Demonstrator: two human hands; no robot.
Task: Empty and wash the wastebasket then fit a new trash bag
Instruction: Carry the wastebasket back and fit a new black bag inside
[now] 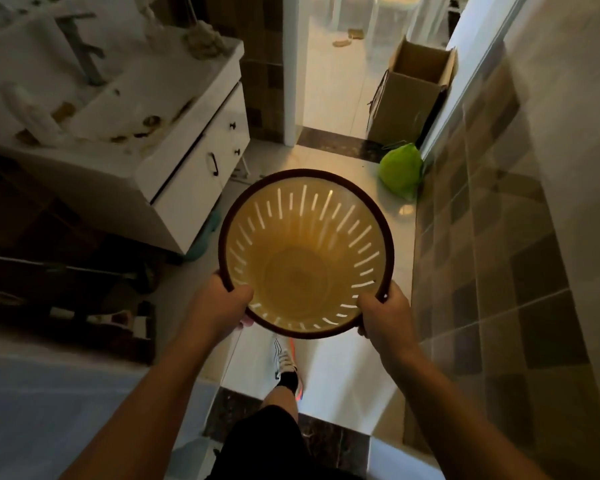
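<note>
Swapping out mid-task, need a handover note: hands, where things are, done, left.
Left hand and right hand each grip the dark rim of the round yellow slotted plastic wastebasket, held above the pale tiled floor.
Basket looks empty, no liner inside.
Tied green plastic bag sits on the floor by the tiled wall, near an open cardboard box.
White sink cabinet stands to the left.
Left: wash the basket, fit a new bag. No new bag in view.

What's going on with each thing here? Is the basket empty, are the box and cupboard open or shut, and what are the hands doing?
Wastebasket: empty, no bag fitted, held up off the floor.
Left hand: grips the basket's rim.
Right hand: grips the rim on the other side.
Green bag: bundled up, lying on the floor by the wall.
Cardboard box: upright, top open.
Cabinet door: shut.
</note>
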